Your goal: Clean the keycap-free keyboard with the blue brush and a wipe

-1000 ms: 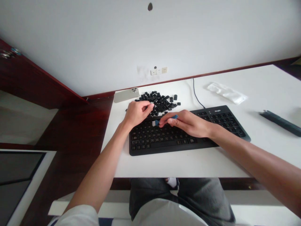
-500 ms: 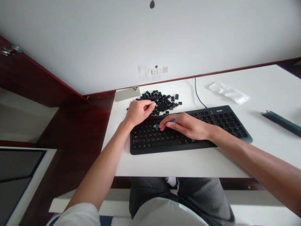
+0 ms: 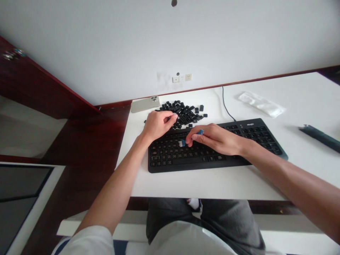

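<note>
A black keyboard [image 3: 188,160] lies on the white table, its keycaps off over the part that shows. My right hand [image 3: 212,138] is over its middle, fingers closed round a small blue brush [image 3: 182,143] with pale bristles. The bristles point left and down at the bare key sockets; I cannot tell whether they touch. My left hand [image 3: 159,124] is at the keyboard's upper left edge, thumb and forefinger pinched together. Whatever is between those fingertips is too small to make out. Just behind it lies a heap of loose black keycaps [image 3: 187,115], partly hidden by that hand.
A phone [image 3: 145,104] lies at the table's back left corner. The keyboard's cable [image 3: 225,106] runs to the wall. On the right are a white plastic packet [image 3: 261,103] and a long dark object [image 3: 322,138]. Wall sockets [image 3: 182,78] sit behind the table.
The brush in my right hand has moved slightly right, and its bristles now show more plainly. My left hand keeps its pinch in nearly the same place. The whole view has shifted a little.
</note>
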Action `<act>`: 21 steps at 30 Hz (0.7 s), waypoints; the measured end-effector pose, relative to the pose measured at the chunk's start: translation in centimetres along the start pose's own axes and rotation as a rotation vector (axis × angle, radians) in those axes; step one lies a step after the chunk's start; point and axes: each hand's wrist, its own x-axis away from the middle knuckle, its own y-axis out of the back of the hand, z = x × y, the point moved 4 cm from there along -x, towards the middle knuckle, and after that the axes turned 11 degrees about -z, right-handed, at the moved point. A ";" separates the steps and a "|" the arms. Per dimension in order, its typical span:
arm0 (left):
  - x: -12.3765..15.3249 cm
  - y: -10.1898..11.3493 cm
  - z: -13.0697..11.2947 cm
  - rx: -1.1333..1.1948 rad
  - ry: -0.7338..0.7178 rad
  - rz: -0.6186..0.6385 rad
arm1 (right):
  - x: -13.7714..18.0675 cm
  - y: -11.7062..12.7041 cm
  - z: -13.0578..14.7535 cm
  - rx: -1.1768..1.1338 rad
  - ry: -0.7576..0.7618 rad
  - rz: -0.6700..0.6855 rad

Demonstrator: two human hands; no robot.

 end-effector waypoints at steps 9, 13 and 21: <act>0.0 0.0 -0.1 0.002 0.017 0.012 | -0.1 -0.1 0.0 0.017 0.023 -0.030; 0.0 0.0 0.0 -0.001 0.015 0.017 | 0.0 -1.1 0.2 0.015 0.072 0.046; 0.0 0.2 0.0 -0.006 0.014 0.010 | 0.1 -1.3 0.7 0.072 0.118 0.028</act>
